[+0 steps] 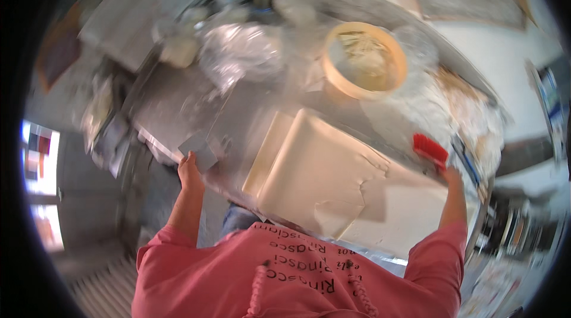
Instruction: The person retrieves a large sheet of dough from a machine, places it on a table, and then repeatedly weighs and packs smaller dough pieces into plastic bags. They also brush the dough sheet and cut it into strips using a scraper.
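Note:
My left hand (189,170) grips a thin grey flat scraper (199,153) over the table's front left edge. Out to the right, my right hand (450,175) is closed around a hand brush with red bristles (430,147), held near a mound of white powder. Between my hands lies a wide, smooth, cream-coloured sheet (316,162), which looks like dough or clay. Its left side rises in a rounded fold, and its right edge is torn and wrinkled. Beside the fold runs a narrow cream strip (263,157).
Toward the back stands a yellow-orange tub (330,68) holding pale scraps. White powder (415,99) spreads over the right side, with a blue-handled tool (466,162) on it. Crumpled clear plastic (241,55) sits at the back left of the metal-looking tabletop (174,99).

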A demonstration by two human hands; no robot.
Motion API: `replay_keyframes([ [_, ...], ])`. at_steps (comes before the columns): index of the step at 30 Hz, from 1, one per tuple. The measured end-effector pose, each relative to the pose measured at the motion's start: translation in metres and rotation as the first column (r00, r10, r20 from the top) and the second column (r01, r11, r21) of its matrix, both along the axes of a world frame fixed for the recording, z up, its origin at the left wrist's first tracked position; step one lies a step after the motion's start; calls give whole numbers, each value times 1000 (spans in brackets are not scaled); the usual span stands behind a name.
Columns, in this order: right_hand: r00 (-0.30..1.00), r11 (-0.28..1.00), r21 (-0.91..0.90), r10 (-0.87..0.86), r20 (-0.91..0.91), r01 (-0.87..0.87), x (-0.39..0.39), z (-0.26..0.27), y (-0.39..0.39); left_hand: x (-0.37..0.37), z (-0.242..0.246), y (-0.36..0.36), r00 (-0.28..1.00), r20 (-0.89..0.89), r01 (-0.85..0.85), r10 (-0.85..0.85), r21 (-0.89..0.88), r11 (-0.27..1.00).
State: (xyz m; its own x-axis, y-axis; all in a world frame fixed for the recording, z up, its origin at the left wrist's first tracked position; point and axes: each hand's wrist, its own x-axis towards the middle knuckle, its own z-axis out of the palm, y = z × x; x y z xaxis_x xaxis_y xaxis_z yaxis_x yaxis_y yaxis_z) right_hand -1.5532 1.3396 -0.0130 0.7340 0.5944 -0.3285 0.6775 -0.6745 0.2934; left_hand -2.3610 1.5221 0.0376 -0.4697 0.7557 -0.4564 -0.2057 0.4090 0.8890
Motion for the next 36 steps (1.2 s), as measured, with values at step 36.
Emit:
replay_keyframes([
  [36,579,580,-56,795,-181,-813,-481,207,351,-110,-25,-59,765,623,-11,165,-243,970],
])
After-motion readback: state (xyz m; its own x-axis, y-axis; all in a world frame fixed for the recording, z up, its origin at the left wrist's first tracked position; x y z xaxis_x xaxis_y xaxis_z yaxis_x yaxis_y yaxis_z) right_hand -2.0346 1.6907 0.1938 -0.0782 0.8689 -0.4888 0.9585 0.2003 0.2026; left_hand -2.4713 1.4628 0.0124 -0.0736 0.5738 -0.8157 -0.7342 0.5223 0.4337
